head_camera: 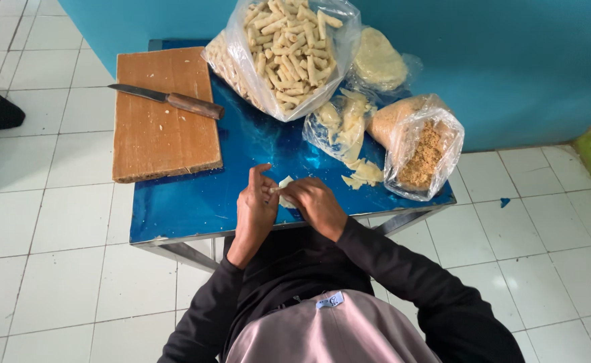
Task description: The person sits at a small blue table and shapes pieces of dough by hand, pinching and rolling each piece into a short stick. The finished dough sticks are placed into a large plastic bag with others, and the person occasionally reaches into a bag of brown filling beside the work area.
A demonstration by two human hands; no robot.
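The left hand (255, 208) and the right hand (317, 205) meet over the near edge of the blue table (194, 202), fingers of both pinched on one small pale wrapper piece (285, 183) that shows between them — the left thumb and forefinger curl up over it, the right hand closes on it from the other side. Black sleeves run back from both wrists.

Just beyond the right hand, toward the near right corner, a few loose pale wrapper pieces (364, 173) lie on the tabletop, spilling from a small clear bag (336, 124) of the same. Beside them, at the right edge, a clear bag of brown crumbly filling (424, 151) lies on its side with its mouth open toward the person.

At the far edge stands a large clear bag of pale rolled sticks (287, 50), mouth open — behind it, against the blue wall (510, 60), a smaller bag with a pale round stack (378, 60).

On the left half of the table rests a wooden cutting board (161, 134); a wooden-handled knife (167, 99) lies across its far part, the handle end reaching past the board's right edge. White floor tiles (53, 215) surround the table.
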